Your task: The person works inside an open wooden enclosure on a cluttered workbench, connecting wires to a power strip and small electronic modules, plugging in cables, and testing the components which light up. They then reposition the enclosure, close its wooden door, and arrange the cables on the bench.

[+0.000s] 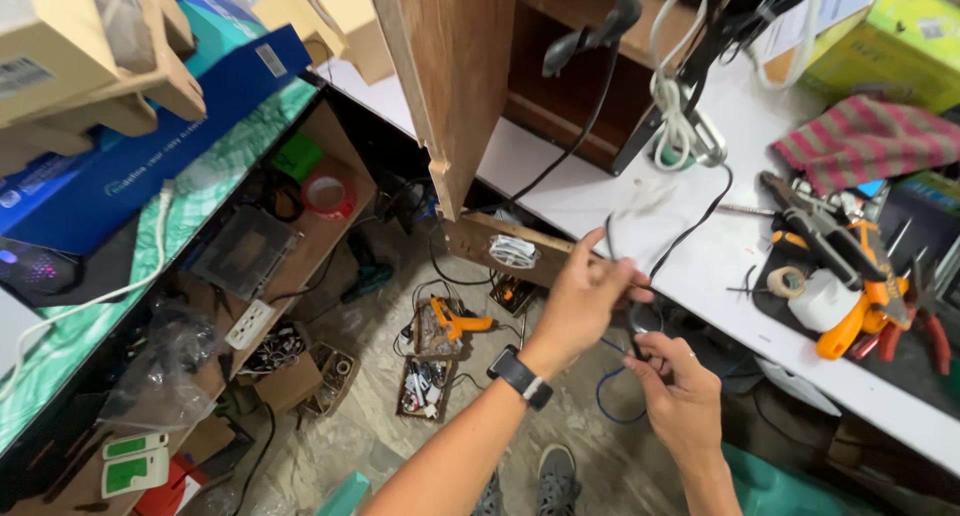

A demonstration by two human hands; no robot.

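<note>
Cable: where it drops off the white bench (600, 191) edge, we see the black cable (690, 226) run from a coil of pale cord (680, 126) at 1 o'clock down to our two hands at centre.
Left hand: our left hand (585, 296) is raised at about 12 o'clock of the right one, fingers pinched shut on the cable; a dark watch (520, 376) sits on that wrist.
Right hand: our right hand (680, 381) lies lower, at 5 o'clock of the left, its grip curled closed around a lower stretch of the cable; how tightly, we cannot tell.
Blue wire: a thin blue wire (605, 401) loops below and between the hands, at 7 o'clock of the right hand.
Bench tools: at 3 o'clock, well apart from the hands, lie orange-handled tools (860, 296), red pliers (925, 326), a tape roll (787, 281) and a striped cloth (870, 141).
Floor: at 9 o'clock of the left hand an orange glue gun (455, 321) rests on a small box; grey shoes (555, 476) show at 6 o'clock.
Shelf: at 10 o'clock a red tape roll (327, 194) and a white socket strip (248, 324) sit on the wooden shelves.
</note>
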